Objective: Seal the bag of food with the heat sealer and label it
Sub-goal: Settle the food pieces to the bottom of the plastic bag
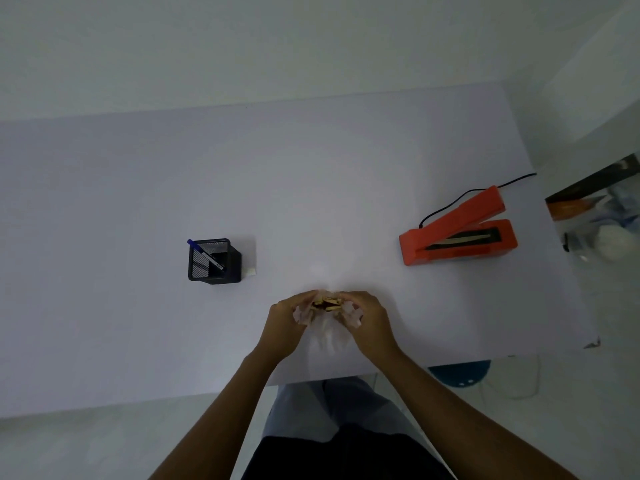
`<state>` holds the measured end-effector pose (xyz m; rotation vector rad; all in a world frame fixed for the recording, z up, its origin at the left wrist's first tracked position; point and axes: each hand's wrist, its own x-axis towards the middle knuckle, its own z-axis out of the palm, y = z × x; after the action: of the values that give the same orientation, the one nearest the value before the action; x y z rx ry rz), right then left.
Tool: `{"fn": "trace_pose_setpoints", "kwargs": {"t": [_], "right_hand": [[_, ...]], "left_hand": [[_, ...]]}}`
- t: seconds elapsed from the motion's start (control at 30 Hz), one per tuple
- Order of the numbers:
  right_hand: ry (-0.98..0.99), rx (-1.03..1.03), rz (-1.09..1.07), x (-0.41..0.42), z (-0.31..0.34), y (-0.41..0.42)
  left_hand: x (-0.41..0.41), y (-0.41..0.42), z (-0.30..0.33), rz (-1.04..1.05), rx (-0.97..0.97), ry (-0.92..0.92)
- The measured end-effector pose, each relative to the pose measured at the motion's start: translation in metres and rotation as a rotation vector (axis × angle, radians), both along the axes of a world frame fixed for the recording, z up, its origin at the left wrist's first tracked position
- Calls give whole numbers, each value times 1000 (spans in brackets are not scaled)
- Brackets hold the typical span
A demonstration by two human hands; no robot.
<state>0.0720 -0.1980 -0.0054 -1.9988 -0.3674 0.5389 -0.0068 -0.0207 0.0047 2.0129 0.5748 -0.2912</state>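
Observation:
A clear plastic bag (327,332) holding brown food (326,303) sits near the table's front edge, gripped from both sides. My left hand (287,322) holds its left side and my right hand (369,320) holds its right side, fingers curled around the food end. The orange heat sealer (457,233) lies at the right of the table with its lid raised. A blue pen (206,256) stands in a black mesh holder (213,260) at the left, and a small white pad (252,270) rests just right of the holder.
The white table (311,188) reaches a wall at the back. The sealer's black cord (460,195) runs off the right edge. A cluttered shelf (595,209) stands to the right. A teal stool (460,372) shows below the front edge.

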Motion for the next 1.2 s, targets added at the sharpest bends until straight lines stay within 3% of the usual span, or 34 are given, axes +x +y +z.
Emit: {"fn": "trace_pose_setpoints", "kwargs": {"t": [0.37,0.53,0.73,1.0,1.2], "right_hand": [[7,-74,-2,28,-8,-1],[100,-46,-5,34,-13,-2],[406,34,20,33,-17,-5],[413,142,16,38,-11,-3],[559,166,-39,37,-3,-7]], "left_hand": [[17,5,-14,-77,9,-71],[24,4,-16,-88,-75,-90],[30,-2,-11,-2,-144,-178],[29,3,-16,122,-303,-140],[31,11,-7,110,-439,-89]]}}
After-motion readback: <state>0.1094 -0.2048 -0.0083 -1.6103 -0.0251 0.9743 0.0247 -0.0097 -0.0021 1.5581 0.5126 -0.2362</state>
